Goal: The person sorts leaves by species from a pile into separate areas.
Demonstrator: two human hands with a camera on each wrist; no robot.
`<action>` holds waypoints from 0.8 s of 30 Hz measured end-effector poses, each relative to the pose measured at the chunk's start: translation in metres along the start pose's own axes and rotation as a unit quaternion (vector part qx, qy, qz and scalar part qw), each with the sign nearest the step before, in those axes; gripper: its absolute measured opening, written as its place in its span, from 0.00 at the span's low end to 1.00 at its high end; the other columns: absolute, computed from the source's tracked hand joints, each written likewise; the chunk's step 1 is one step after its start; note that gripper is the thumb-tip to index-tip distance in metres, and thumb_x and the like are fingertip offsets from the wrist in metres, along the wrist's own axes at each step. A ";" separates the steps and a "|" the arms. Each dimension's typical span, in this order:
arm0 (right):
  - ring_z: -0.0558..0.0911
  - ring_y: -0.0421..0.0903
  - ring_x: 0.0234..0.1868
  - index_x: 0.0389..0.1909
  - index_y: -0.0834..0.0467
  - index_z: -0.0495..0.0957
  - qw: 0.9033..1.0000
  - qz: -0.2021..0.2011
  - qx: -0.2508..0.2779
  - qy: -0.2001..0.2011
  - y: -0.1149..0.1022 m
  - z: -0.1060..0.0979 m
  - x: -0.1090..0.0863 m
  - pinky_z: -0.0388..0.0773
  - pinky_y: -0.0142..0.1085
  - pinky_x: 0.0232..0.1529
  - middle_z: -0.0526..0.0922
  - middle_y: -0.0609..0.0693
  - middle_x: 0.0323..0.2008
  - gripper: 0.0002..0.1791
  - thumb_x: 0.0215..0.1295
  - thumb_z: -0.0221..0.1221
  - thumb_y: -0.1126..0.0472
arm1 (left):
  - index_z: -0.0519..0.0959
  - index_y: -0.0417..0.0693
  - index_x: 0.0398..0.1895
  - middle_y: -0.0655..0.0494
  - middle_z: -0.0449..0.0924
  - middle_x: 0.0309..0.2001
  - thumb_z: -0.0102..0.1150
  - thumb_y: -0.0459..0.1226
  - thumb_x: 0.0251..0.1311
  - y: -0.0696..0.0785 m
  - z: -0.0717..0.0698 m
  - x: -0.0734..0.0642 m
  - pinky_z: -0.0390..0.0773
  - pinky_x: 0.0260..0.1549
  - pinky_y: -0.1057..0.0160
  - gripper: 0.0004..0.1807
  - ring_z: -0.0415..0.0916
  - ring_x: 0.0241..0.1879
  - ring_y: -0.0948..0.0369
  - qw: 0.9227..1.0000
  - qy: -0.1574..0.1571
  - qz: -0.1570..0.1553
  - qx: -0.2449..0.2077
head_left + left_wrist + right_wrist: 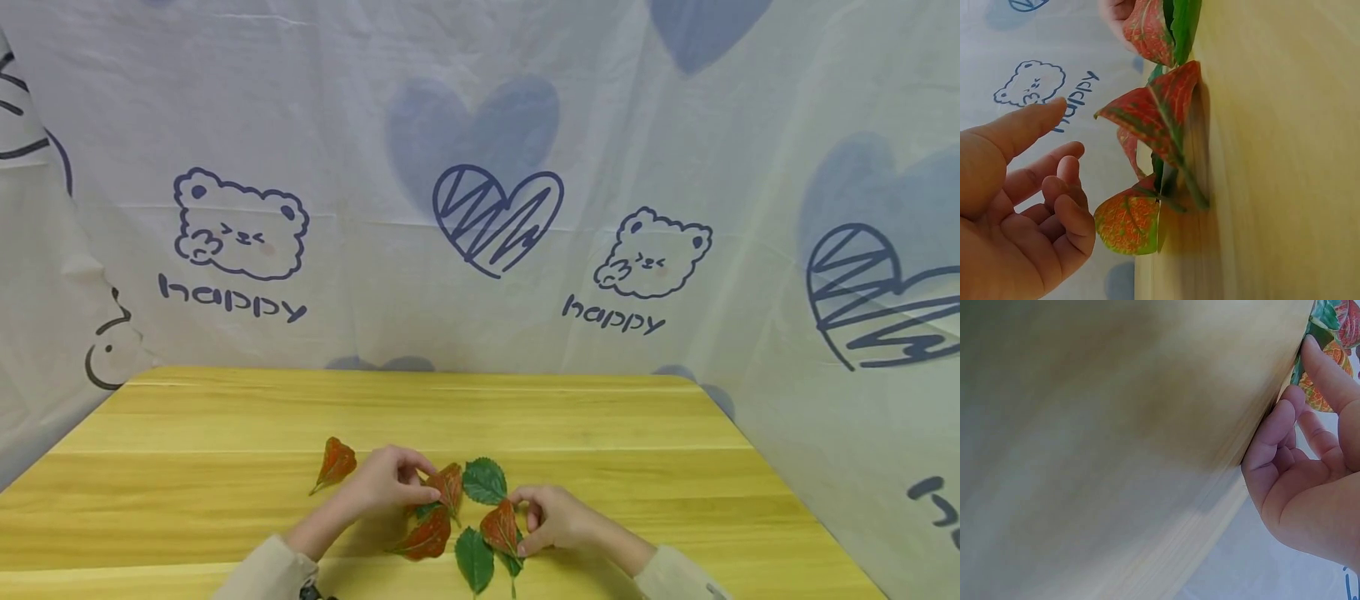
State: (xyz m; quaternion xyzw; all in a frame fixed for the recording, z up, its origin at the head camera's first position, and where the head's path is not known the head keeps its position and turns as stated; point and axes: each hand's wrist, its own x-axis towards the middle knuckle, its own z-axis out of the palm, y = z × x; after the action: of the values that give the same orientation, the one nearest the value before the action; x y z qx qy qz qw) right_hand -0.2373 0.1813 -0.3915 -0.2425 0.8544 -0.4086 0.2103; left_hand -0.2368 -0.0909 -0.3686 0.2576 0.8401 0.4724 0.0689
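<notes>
In the head view, my left hand (393,483) hovers beside a red leaf (447,487). Its thumb and fingers are apart and loosely bent, and the left wrist view shows them holding nothing. Another red leaf (427,535) lies just below, with part of a green leaf (427,510) between them. My right hand (555,518) has thumb and forefinger at the right edge of a red leaf (500,527), which covers part of a green one. In the right wrist view, the thumb (1329,372) touches the leaves low down near the table.
Two green leaves, an upper one (485,481) and a lower one (474,558), lie between the hands. A lone red leaf (333,463) is farther left on the wooden table (225,433). Behind the table hangs a printed cloth (360,192).
</notes>
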 end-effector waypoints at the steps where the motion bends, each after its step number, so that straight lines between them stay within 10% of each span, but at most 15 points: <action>1: 0.65 0.40 0.19 0.52 0.70 0.69 1.000 0.001 0.001 0.000 0.000 0.000 0.000 0.62 0.27 0.17 0.69 0.48 0.20 0.29 0.45 0.65 0.72 | 0.79 0.35 0.37 0.58 0.72 0.18 0.64 0.37 0.49 0.000 0.001 0.000 0.67 0.17 0.66 0.14 0.66 0.18 0.63 1.000 -0.006 -0.005 0.001; 24: 0.65 0.40 0.18 0.52 0.69 0.69 1.000 0.002 -0.001 0.001 0.000 0.000 -0.001 0.62 0.27 0.16 0.70 0.49 0.20 0.30 0.45 0.65 0.72 | 0.76 0.35 0.48 0.58 0.69 0.14 0.69 0.35 0.43 -0.001 0.011 0.004 0.62 0.15 0.69 0.26 0.62 0.14 0.65 0.995 -0.090 -0.030 0.035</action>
State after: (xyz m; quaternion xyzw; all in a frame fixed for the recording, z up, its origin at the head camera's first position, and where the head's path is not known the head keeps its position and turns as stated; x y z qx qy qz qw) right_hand -0.2366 0.1814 -0.3916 -0.2409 0.8553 -0.4078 0.2099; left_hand -0.2364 -0.0814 -0.3746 0.2755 0.8539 0.4156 0.1492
